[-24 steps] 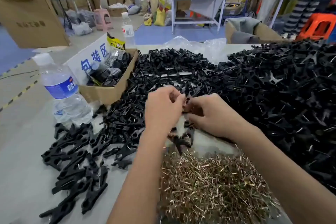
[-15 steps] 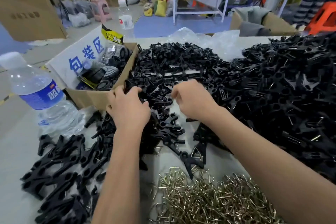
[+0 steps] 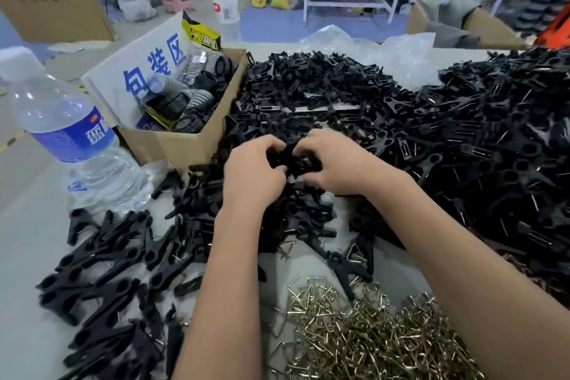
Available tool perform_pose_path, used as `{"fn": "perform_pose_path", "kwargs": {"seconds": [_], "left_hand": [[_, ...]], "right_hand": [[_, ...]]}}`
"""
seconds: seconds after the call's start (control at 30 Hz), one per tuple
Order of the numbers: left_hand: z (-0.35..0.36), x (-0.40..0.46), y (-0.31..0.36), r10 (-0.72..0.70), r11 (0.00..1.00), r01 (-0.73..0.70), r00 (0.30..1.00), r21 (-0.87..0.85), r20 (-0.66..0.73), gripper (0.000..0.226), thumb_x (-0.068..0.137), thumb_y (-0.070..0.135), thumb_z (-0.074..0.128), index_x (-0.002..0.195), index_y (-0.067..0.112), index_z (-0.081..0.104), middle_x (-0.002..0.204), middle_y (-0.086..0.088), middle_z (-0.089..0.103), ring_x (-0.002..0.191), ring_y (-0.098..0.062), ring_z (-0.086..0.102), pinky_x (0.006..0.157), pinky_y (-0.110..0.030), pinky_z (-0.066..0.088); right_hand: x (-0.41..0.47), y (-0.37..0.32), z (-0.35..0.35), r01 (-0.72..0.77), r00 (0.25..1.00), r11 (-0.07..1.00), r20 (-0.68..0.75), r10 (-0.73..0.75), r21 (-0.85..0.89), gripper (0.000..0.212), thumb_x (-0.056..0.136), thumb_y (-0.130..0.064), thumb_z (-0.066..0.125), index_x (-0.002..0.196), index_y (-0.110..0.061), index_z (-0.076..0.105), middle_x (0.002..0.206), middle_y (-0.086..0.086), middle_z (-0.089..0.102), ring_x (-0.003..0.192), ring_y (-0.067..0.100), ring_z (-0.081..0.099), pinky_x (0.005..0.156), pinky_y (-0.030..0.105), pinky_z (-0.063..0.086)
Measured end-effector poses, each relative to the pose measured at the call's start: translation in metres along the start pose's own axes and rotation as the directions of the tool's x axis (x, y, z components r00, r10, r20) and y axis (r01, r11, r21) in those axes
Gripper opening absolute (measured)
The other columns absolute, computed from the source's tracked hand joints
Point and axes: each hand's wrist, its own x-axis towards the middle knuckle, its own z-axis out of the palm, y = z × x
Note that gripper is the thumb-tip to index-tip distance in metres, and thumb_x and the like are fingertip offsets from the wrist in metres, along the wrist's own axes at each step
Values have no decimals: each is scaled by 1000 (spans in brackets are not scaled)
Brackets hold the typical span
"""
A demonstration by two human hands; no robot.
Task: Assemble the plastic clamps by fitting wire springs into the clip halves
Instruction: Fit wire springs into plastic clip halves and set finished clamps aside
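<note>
My left hand (image 3: pixel 251 170) and my right hand (image 3: pixel 336 160) meet above the middle of the table, fingers curled round black clip halves (image 3: pixel 291 157) held between them. Whether a wire spring sits in those halves is hidden by my fingers. A big heap of loose black clip halves (image 3: pixel 462 139) fills the table's right and back. A pile of brass-coloured wire springs (image 3: pixel 364 339) lies at the front, between my forearms. Assembled black clamps (image 3: pixel 101 262) lie spread at the front left.
A clear water bottle (image 3: pixel 71 139) with a blue label stands at the left. Behind it is a cardboard box (image 3: pixel 185 142) holding black ribbed parts and a white sign. Clear plastic bags (image 3: pixel 401 52) lie at the table's far edge. Boxes and a white rack stand beyond.
My hands were together, parted into the clip pile half a second ago, and have now come back together holding black clip halves. The camera has tilted slightly.
</note>
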Motion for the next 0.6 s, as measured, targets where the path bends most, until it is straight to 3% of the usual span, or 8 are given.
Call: {"fn": "perform_pose_path", "kwargs": {"seconds": [0.07,0.1,0.2,0.27,0.4,0.47,0.53,0.6], "left_hand": [[7,-1,5,-10,998,11,1000,-68,10,27,88,21,77,107,40,74,113,15,71,81,3,62,70,-14,41],[10,-1,7,-17,995,17,1000,-94,0,25,88,20,77,100,42,74,105,17,70,69,3,60,61,-10,38],[13,-2,8,-16,978,11,1000,-210,-24,29,86,15,77,80,44,75,94,22,71,62,-5,62,51,-10,38],[12,-1,7,-41,955,21,997,-296,-60,29,87,13,77,78,40,77,88,24,70,58,-7,62,48,-12,42],[12,0,3,-30,917,-8,996,-399,-88,26,91,14,74,92,39,81,93,22,73,69,-7,65,59,-18,49],[13,1,2,0,917,-36,996,-397,-90,30,92,13,73,104,40,81,102,21,75,79,1,65,69,-12,47],[14,2,1,-2,923,-39,994,-383,-106,35,91,10,71,113,37,79,113,16,76,100,-1,67,89,-16,50],[13,3,1,-42,913,-5,993,-408,-107,41,91,7,69,118,35,78,117,12,75,109,-9,69,102,-29,52]], "right_hand": [[-9,6,-1,-35,996,999,-76,38,31,22,88,-30,81,105,-18,72,100,0,67,95,22,62,89,42,53],[-14,8,-1,-51,994,998,-95,55,44,16,89,-27,80,100,-18,73,96,-1,69,93,22,63,88,41,53],[-22,14,0,-91,982,996,-164,90,2,7,93,-25,75,93,-17,75,93,0,73,95,22,65,87,39,54],[-25,16,-1,-134,970,991,-205,130,-7,9,93,-28,74,93,-19,77,92,-1,74,94,21,66,85,39,56],[-23,16,-4,-141,947,990,-296,129,-20,20,93,-23,72,112,-21,75,105,2,70,107,25,62,94,39,53],[-20,12,-8,-73,951,996,-296,86,57,24,93,-23,70,116,-23,74,105,1,68,104,23,61,95,40,51],[-19,4,-8,-43,986,994,-156,58,100,33,93,-36,73,124,-26,71,103,-5,69,96,17,63,91,40,54],[-17,-1,-3,-83,996,996,-36,84,29,47,91,-49,75,132,-29,65,108,-5,67,99,17,63,90,38,55]]}}
